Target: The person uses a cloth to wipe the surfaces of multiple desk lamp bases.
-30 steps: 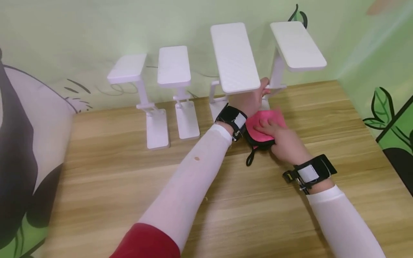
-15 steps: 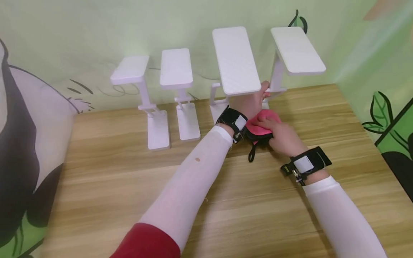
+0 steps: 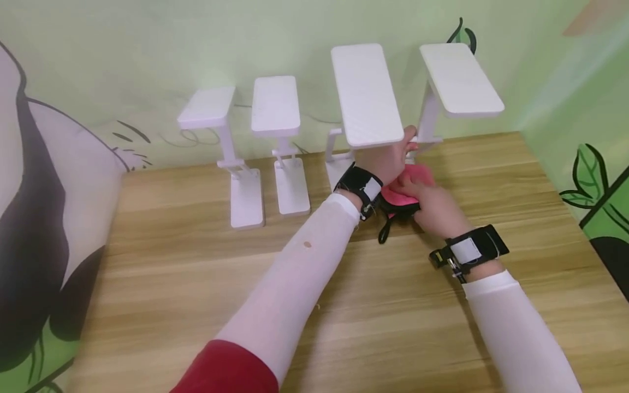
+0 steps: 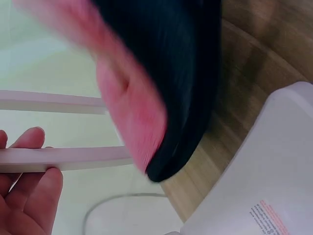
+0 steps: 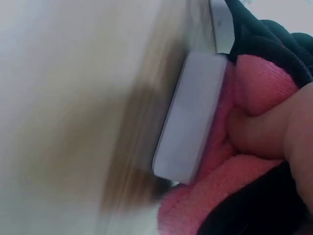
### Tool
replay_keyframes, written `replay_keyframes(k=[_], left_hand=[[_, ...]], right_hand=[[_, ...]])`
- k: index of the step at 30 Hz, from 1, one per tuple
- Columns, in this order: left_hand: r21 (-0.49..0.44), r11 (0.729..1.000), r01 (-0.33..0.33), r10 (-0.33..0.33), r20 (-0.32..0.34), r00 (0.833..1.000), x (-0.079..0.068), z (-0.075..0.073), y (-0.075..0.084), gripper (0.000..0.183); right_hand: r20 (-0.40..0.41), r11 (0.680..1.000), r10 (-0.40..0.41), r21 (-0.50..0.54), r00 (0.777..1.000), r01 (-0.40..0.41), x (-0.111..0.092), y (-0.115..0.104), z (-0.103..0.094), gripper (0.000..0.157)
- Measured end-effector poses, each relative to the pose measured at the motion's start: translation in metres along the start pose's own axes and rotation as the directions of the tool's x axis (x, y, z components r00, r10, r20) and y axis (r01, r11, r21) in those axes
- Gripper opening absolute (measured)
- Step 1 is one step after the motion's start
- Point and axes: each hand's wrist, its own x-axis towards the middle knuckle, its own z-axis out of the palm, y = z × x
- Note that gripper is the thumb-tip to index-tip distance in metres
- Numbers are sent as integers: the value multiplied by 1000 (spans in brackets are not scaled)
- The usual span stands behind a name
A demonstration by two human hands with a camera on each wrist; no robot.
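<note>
My left hand reaches behind the third desk lamp from the left and grips a slim white bar of the rightmost lamp between thumb and fingers. A pink cloth with a black border and a hanging loop lies bunched over that lamp's base. With my right hand I hold the cloth, a digit pressing into its pink pile in the right wrist view, against the side of the white base. The cloth hides most of the base in the head view.
Two smaller white lamps stand to the left, and the third lamp overhangs my left hand. All stand near the painted wall at the back of the wooden table. A thin cable shows behind the lamps.
My right fingers, earlier spread on top of the cloth, have shifted slightly forward and left, and the cloth is more bunched. The left hand keeps its grip on the lamp.
</note>
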Motion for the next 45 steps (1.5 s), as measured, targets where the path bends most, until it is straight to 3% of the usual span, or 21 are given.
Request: replay_keyframes(k=[5,8,12,17,22,26,31,37,40,45], left_hand=[[25,1000,-5,5,2,1000,0,-2,0,28],[21,1000,-8,7,6,1000,1,0,0,28],[14,1000,-9,9,2,1000,2,2,2,28],[-3,1000,-2,2,11,1000,2,1,6,27],[-43,999,8,-7,27,1000,0,0,9,24],[-60,998,3,-1,21,1000,1,3,11,25],[-24,1000,-13,12,-10,1000,2,6,11,28],[5,1000,-12,12,-13,1000,3,7,4,29],[5,1000,-11,11,-17,1000,3,7,2,29],[-6,1000,-8,8,-22,1000,2,5,0,29]], right_hand=[[71,999,9,-33,997,-7,-32,-15,-6,53],[87,999,33,-24,996,-31,-41,-19,-7,52],[66,999,46,11,997,-47,-33,-11,-6,54],[44,999,12,45,999,-14,-5,8,-5,60],[27,998,38,43,999,-39,16,18,-5,67],[11,998,51,40,999,-51,11,16,-2,68],[3,1000,0,12,1000,0,-16,9,-2,66],[103,1000,4,-2,995,-4,-42,-7,-9,69],[118,1000,19,7,993,-20,-40,-11,-11,62],[105,998,39,48,994,-44,-19,-6,-10,56]])
